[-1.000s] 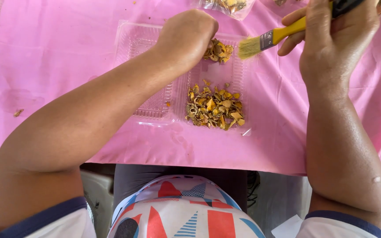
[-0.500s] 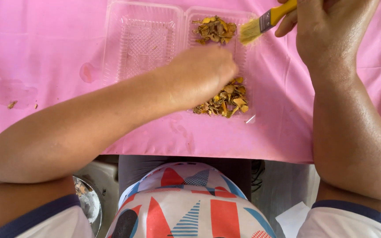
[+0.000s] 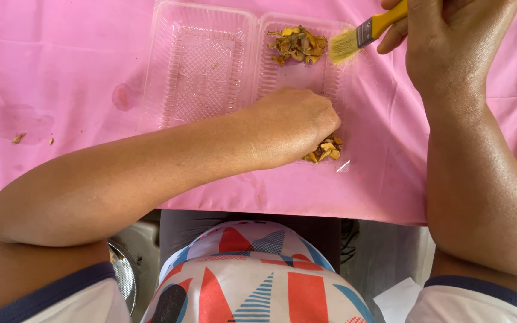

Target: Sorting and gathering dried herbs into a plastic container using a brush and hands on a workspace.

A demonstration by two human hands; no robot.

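Here the left hand [image 3: 291, 125] lies inside the right half of the clear plastic hinged container [image 3: 198, 66], with its fingers curled down over the near heap of dried yellow-brown flakes [image 3: 324, 149]; the fingertips are hidden under the hand, so I cannot tell if the grip is pinching flakes or only pressing on them. A second, smaller heap of the same flakes [image 3: 297, 43] sits at the far end of that same half, well apart from the hand. The right hand [image 3: 450, 42] is closed around the yellow handle of a small flat paintbrush [image 3: 363, 37], and the pale bristles hover just beside the far heap, at the edge of the container. The left half of the container holds only a few crumbs. All of this rests on the pink plastic-covered surface [image 3: 61, 72]. I judge that the step in hand is gathering flakes from the near heap; the next move calls for a gentle lift, because these pieces look light and brittle.
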